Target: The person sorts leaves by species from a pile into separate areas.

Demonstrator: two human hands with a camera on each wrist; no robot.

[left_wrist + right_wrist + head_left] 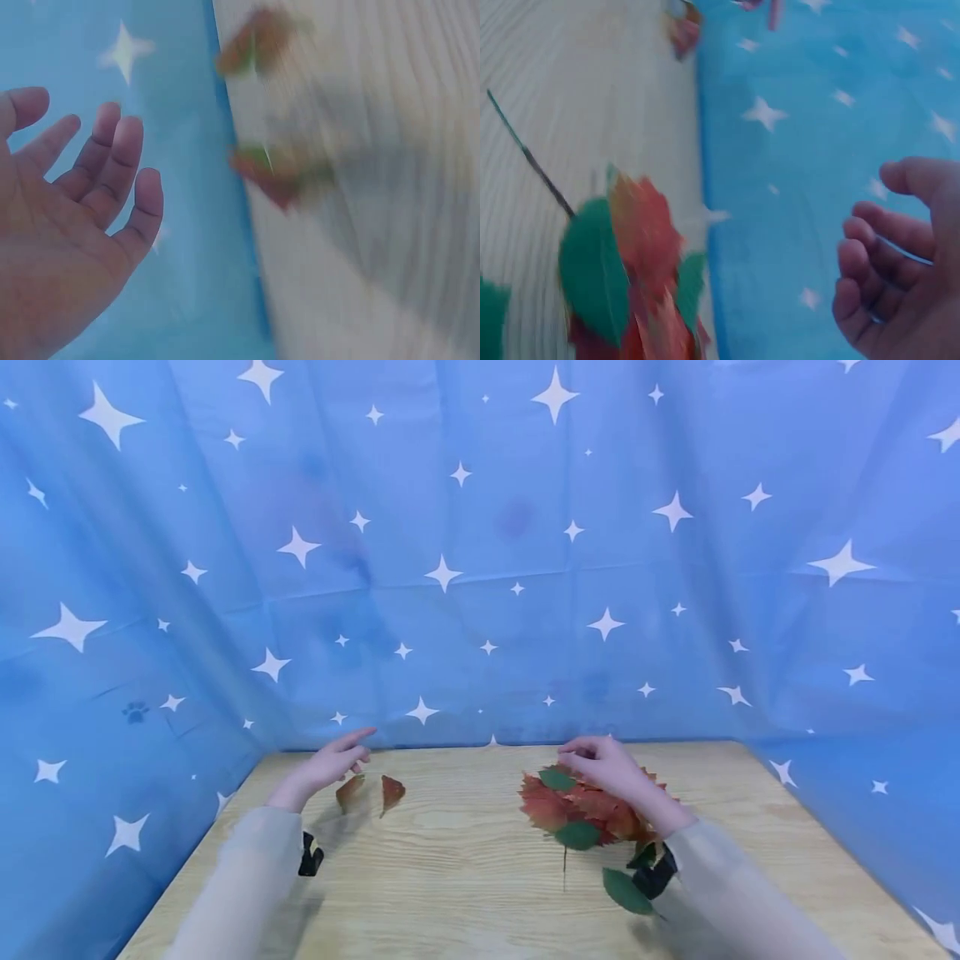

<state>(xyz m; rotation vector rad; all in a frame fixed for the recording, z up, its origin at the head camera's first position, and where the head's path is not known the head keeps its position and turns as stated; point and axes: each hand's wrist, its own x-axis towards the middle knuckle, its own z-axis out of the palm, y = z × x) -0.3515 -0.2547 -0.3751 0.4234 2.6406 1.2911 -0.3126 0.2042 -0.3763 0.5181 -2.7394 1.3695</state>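
Note:
My left hand (pixel 330 766) hovers over the far left of the table, its index finger extended and nothing in its grasp. Below it lie a brownish leaf (pixel 350 792) and a redder leaf (pixel 392 793), side by side. In the left wrist view the palm and loosely bent fingers show bare. My right hand (pixel 606 767) is above a pile of red-orange leaves (pixel 546 806). Its fingers are loosely bent, with a gap to the thumb and nothing between them in the right wrist view. Green leaves (pixel 577 835) lie on the pile; the forearm hides part of it.
A pale wooden table (pixel 450 877) ends at a blue star-patterned curtain (pixel 480 527) at the back and sides. One green leaf (pixel 627 891) lies apart, in front of the pile near the right wrist. A thin stem (pixel 565 868) points toward the near edge.

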